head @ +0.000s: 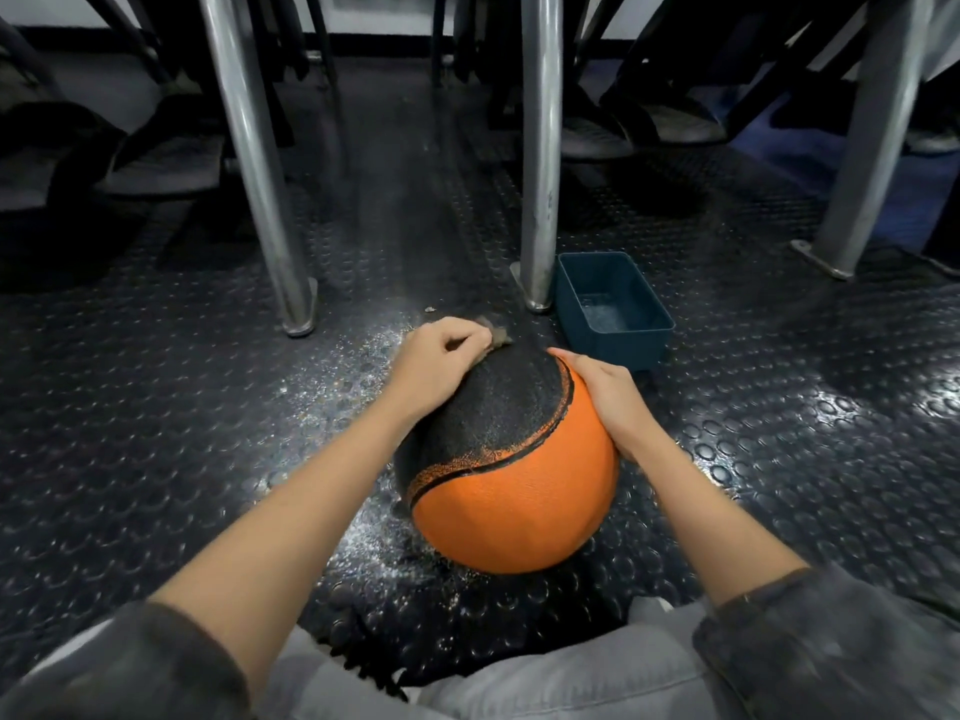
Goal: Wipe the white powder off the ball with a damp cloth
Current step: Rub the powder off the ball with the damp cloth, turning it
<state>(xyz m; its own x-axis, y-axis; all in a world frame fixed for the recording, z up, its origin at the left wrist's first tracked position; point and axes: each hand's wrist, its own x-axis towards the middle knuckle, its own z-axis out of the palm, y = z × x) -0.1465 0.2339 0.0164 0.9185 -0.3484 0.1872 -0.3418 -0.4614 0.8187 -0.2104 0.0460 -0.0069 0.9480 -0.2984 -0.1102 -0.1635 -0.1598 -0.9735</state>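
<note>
The ball (519, 485) rests on the studded floor (156, 407) near the middle of the scene, its black panel turned up and to the far side and its orange panel to the near side. It could be set rolling if the wipe is pushed hard across the far top, since it is braced from the right side only. It would then be carried left into the white powder (358, 366) scattered on the floor and dirtied again. The underside, which sits in another patch of powder at the near side, is likely to be missed unless the ball is turned. The tub (613, 309) of water stands just beyond the ball on the far right (close to a metal leg (540, 148)) and could be knocked by a runaway ball. Powder may only be smeared into the pebbled surface if the cloth is not rinsed.

The cloth (497, 332) is gripped by the left hand (441, 363), whose fingers are curled round it, and is pressed on the far top of the black panel. Only a small grey corner of the cloth is shown. The right hand (608, 392) is laid flat against the upper right of the ball, with fingers nearly straight and nothing held in it.
</note>
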